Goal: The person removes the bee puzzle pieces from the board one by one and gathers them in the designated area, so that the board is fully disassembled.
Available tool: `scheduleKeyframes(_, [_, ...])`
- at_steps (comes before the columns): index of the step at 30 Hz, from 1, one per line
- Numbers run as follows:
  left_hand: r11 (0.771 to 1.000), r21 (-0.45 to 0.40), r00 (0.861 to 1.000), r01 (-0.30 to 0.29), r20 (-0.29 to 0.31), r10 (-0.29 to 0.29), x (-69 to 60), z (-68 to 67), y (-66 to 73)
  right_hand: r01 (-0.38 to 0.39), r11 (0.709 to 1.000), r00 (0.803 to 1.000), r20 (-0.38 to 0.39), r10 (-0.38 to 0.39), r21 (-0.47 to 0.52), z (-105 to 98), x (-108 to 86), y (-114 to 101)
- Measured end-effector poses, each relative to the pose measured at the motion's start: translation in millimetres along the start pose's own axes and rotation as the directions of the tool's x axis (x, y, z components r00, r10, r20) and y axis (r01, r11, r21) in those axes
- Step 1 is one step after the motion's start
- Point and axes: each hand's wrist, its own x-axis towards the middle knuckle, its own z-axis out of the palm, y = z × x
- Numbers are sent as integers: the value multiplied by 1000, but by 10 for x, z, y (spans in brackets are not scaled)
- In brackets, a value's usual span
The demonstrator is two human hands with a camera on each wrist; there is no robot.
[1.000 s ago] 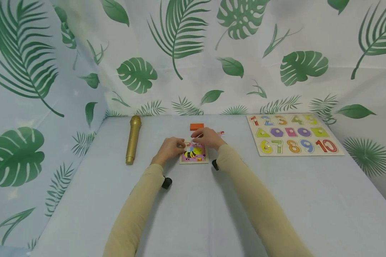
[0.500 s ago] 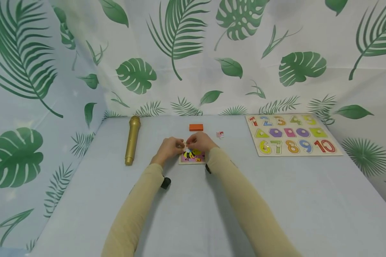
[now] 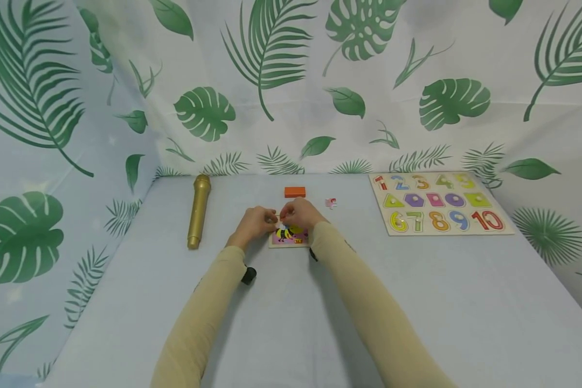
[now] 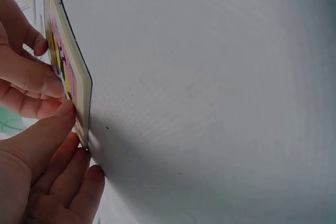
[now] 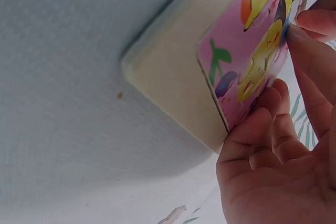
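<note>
A small square bee puzzle (image 3: 291, 237) in a pale wooden frame lies on the table. My left hand (image 3: 257, 222) is at its left edge; in the left wrist view the thumb of my left hand (image 4: 47, 177) rests on the frame and the fingers curl at its outer side. My right hand (image 3: 302, 214) covers the upper part. In the right wrist view, the thumb of my right hand (image 5: 283, 150) touches the picture (image 5: 257, 56), other fingers bent by its edge. Whether a piece is pinched there is hidden.
An orange block (image 3: 295, 192) lies behind the puzzle, a small pink-and-red piece (image 3: 331, 203) to its right. A gold microphone (image 3: 199, 211) stretches along the left. On the right is a number-and-shape board (image 3: 441, 203). A leaf-print cloth (image 3: 281, 129) hangs behind.
My right hand has come left and down from above the puzzle to beside my left hand, uncovering the small pink-and-red piece. My left hand has stayed nearly still.
</note>
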Motion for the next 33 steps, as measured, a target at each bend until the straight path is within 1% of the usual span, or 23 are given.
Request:
scheduleKeyframes(7, [1000,5,1000,1,13,-1,7,-11,17,-6,1000,1000,-1,6,-9,12,-2,2])
scheduleKeyframes(13, [999,31,1000,-22,15,21,10,-18,10,21,999,1000,-13,-22,-26,24,-7,1])
scheduleKeyframes(17, [999,37,999,-33,6,33,2,-25,12,23,999,999,-24,-24,-33,27,-6,-4])
scheduleKeyframes(23, [999,18,1000,-30,6,30,-7,-34,22,24,998,999,-46,-27,-55,34,7,-16])
scheduleKeyframes(28, [999,29,1000,-24,12,24,-3,-37,26,24,999,998,-53,-26,-47,37,12,-24])
scheduleKeyframes(33, [999,28,1000,-18,20,17,-4,-28,20,-4,999,998,-60,1,-34,50,5,-17])
